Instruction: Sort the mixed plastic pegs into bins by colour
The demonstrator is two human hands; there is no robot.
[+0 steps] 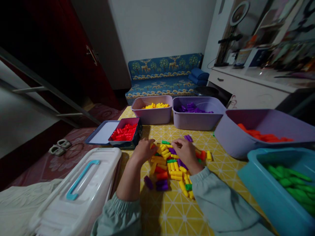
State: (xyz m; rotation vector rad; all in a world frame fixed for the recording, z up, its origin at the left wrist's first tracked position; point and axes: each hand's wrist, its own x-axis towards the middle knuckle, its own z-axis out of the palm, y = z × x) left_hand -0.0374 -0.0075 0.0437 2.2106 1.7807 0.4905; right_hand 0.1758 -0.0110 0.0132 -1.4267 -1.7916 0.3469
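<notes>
A mixed pile of small plastic toy pieces (pixel 174 165), mostly yellow with some purple, orange and green, lies on the table in front of me. At its left edge is my left hand (pixel 144 150), fingers curled down beside yellow pieces; what they hold, if anything, is hidden. My right hand (pixel 184 151) reaches over the pile's right side, its fingers bent and drawn together near purple and yellow pieces. Whatever is between those fingertips cannot be made out. A green piece (pixel 165 142) lies between the hands at the back, and two purple pieces (pixel 161 185) lie at the front.
Around the pile stand a lilac bin of yellow pieces (pixel 154 116), a lilac bin of purple ones (pixel 194 121), a lilac bin of orange ones (pixel 236 137), a teal bin of green ones (pixel 268 186) and an open box of red ones (pixel 124 144). A white lidded box (pixel 81 196) is at left.
</notes>
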